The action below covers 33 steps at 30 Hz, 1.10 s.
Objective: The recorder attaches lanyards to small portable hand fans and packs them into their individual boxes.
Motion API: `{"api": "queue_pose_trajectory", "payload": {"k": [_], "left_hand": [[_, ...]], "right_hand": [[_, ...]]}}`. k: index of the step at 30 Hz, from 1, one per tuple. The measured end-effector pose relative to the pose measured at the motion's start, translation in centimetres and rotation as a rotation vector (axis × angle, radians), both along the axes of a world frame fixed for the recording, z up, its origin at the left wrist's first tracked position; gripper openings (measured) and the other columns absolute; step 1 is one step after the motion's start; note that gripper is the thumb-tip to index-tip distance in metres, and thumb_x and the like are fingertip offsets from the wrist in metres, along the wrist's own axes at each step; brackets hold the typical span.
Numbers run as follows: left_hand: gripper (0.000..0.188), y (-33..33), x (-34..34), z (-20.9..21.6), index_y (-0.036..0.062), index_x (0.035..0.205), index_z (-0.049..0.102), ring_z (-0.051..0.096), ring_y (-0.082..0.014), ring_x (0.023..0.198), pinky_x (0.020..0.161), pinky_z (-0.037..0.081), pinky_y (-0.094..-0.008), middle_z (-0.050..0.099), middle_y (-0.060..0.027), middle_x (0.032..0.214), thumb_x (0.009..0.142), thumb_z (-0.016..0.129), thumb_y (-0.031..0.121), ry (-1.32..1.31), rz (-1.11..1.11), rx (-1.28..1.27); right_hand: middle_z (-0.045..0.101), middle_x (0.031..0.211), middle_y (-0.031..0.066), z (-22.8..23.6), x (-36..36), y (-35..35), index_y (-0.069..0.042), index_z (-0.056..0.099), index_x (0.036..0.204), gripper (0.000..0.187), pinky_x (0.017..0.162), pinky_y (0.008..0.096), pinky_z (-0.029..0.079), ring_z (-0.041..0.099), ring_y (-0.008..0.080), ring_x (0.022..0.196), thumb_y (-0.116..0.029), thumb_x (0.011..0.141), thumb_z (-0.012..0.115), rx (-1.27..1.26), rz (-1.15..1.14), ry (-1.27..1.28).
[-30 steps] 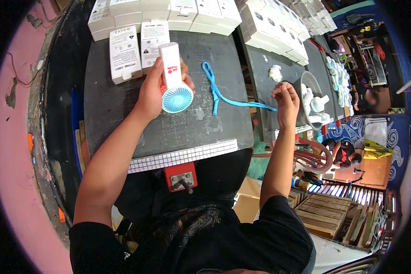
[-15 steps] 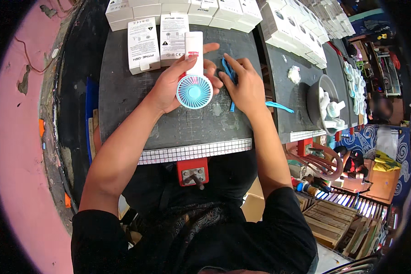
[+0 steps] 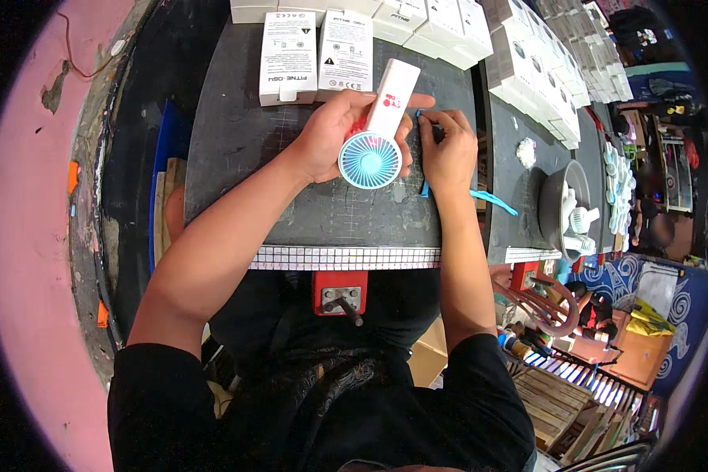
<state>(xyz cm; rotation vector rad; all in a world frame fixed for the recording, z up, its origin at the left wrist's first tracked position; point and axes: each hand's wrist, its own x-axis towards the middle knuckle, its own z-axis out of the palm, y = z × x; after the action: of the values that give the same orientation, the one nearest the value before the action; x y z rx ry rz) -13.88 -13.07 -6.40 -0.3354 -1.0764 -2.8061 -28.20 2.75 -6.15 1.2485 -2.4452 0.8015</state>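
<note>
A small white handheld fan (image 3: 393, 93) with a light-blue round grille lies across my left hand (image 3: 326, 140), its grille toward me and its handle tilted up to the right. My left fingers wrap behind the handle, and a bit of red shows beside the palm. Just right of it, my right hand (image 3: 451, 154) pinches the end of a blue strap (image 3: 425, 189) between thumb and fingers, close to the dark mat; much of that strap is hidden by the hand. Another blue strip (image 3: 493, 202) sticks out to the right from under my right wrist.
Two white boxes (image 3: 288, 55) lie at the far side of the dark worktable (image 3: 291, 220), with stacked boxes (image 3: 448, 31) behind. On a second table to the right are more boxes (image 3: 527, 79) and a grey bowl (image 3: 553, 208) of white fans. A red clamp (image 3: 341, 291) hangs at the near edge.
My left hand has moved right relative to my body, and the fan handle now leans right. My right fingers have closed on the blue strap. The whole view has shifted somewhat.
</note>
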Motion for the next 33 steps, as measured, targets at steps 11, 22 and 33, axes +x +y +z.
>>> {"api": "queue_pose_trajectory", "payload": {"k": [11,22,33], "left_hand": [[0.052,1.3,0.9,0.4,0.0014,0.158,0.04,0.07,-0.0211,0.106,0.095,0.056,-0.037,0.066,-0.0117,0.121,0.114,0.037,0.027,-0.256,0.193,-0.186],[0.054,0.6,-0.1,-0.7,0.0039,0.164,0.031,0.067,-0.0175,0.112,0.095,0.057,-0.0321,0.059,-0.0123,0.142,0.114,0.036,0.024,-0.223,0.15,-0.339],[0.057,0.2,0.2,-0.3,0.0029,0.164,0.03,0.058,-0.015,0.128,0.105,0.05,-0.029,0.047,-0.0106,0.158,0.112,0.038,0.024,-0.167,0.046,-0.359]], "right_hand": [[0.072,0.087,0.011,4.2,4.2,-0.3,-0.001,0.075,0.096,0.013,0.071,0.0341,0.054,0.069,0.0233,0.078,0.003,0.084,0.079,-0.385,0.316,0.047],[0.073,0.087,0.0113,0.7,3.1,-0.6,0.003,0.074,0.093,0.009,0.066,0.0277,0.051,0.068,0.0142,0.073,0.007,0.085,0.076,-0.577,0.382,-0.441],[0.072,0.081,0.0072,1.4,3.0,0.3,-0.005,0.077,0.09,0.017,0.062,0.0328,0.052,0.068,0.0238,0.069,0.002,0.075,0.081,-0.53,0.442,-0.134]]}}
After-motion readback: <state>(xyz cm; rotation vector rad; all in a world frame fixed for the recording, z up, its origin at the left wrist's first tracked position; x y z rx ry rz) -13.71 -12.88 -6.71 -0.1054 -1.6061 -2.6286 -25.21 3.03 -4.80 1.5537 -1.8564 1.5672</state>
